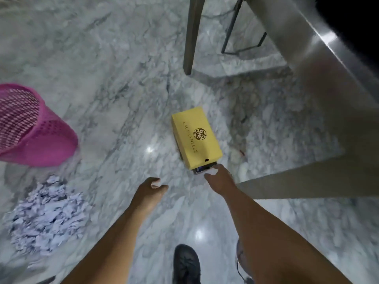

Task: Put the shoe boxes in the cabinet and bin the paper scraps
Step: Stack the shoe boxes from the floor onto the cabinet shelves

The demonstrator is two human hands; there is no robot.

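A yellow shoe box (196,137) with a dark round logo lies flat on the marble floor at centre. My right hand (218,177) reaches down to its near end, fingertips touching the dark lower edge of the box. My left hand (152,188) hangs a little left of the box, fingers loosely curled, holding nothing. A heap of white paper scraps (48,214) lies on the floor at the lower left. Beside it stands a pink mesh bin (30,128), tilted in view, at the left edge.
Grey cabinet or table panels (307,99) rise on the right, close to the box. A grey leg (190,35) and a thin black metal frame (244,27) stand behind the box. My dark shoe (185,263) is at the bottom centre.
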